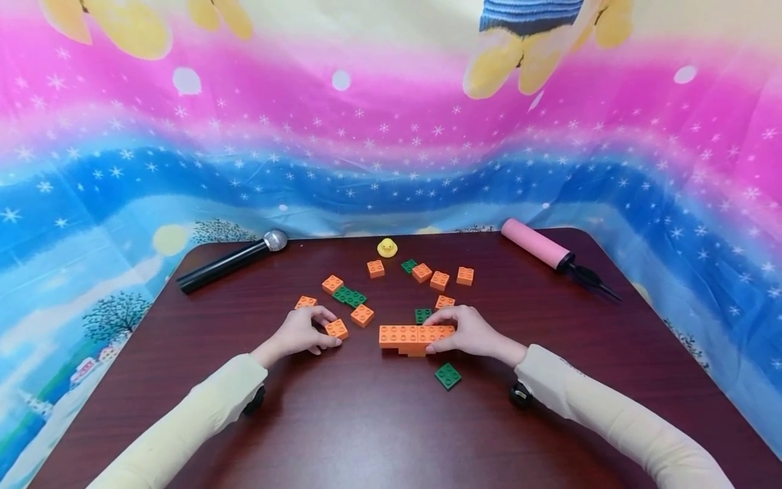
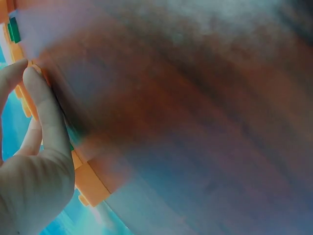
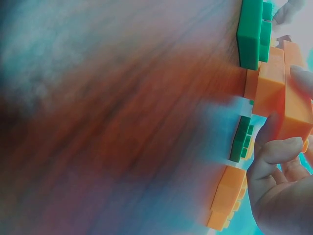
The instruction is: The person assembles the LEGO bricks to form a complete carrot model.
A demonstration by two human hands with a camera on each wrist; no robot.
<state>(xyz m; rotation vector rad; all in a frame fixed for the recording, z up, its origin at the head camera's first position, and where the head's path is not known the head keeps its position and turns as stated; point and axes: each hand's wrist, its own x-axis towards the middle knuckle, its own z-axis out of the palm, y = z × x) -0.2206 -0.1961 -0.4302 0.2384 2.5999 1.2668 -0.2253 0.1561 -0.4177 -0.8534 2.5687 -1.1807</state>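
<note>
My left hand point(image 1: 299, 331) pinches a small square orange building block point(image 1: 337, 329) between thumb and fingers, at the left of the middle. To the right, my right hand point(image 1: 469, 331) grips the right end of a long orange block assembly point(image 1: 398, 338). Two long studded blocks sit end to end on top of it, and smaller orange parts show underneath. In the right wrist view the thumb lies against the side of the orange assembly point(image 3: 296, 105). A gap separates the assembly from the left hand's block. A green square block point(image 1: 449, 375) lies in front of the right hand.
Loose orange blocks point(image 1: 362, 315) and green blocks point(image 1: 349, 295) are scattered beyond both hands. A yellow toy duck point(image 1: 387, 248) sits at the table's back edge. A microphone point(image 1: 235, 262) lies back left, a pink hand pump point(image 1: 537, 244) back right. A printed curtain point(image 1: 366, 136) hangs behind the table.
</note>
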